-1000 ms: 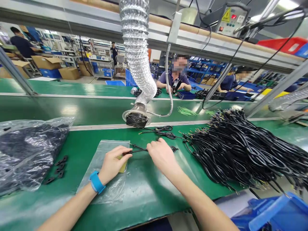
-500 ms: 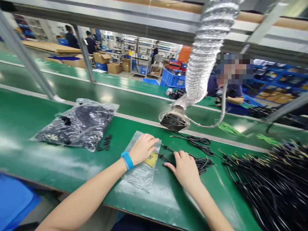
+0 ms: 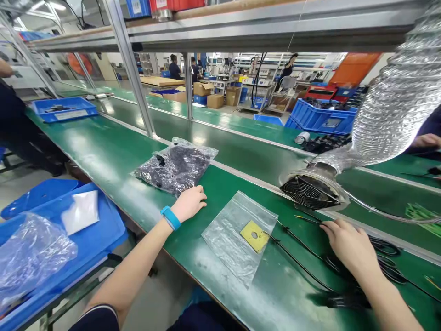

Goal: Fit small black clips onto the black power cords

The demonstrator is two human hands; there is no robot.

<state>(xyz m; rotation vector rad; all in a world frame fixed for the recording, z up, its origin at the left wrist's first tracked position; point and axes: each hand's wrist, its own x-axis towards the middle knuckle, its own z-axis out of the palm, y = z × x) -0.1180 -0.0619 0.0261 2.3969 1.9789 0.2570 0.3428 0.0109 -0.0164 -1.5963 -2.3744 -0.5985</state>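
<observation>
My left hand [image 3: 189, 202] rests at the near corner of a clear plastic bag of black parts [image 3: 179, 165], fingers curled down on the bench. The small black pieces that lay there are hidden beneath it. Towards the right, my right hand [image 3: 353, 246] has its fingers together over a black cable [image 3: 306, 218] with a bared, yellowish end. Between the hands lies a flat zip bag [image 3: 229, 239] with a yellow square piece [image 3: 255, 236], holed in the middle, on it. Two black cable ends with small black fittings [image 3: 277, 241] reach the bag's right edge.
A fume extractor [image 3: 310, 188] on a silver hose hangs close above the right hand. Coiled black cables [image 3: 389, 266] lie at the right. Blue trays [image 3: 113, 220] stand left of the bench edge. A co-worker's hand [image 3: 427, 140] shows across the bench.
My left hand has left the zip bag and moved left to the small black pieces. My right hand has moved over the cable's end. The view has swung left.
</observation>
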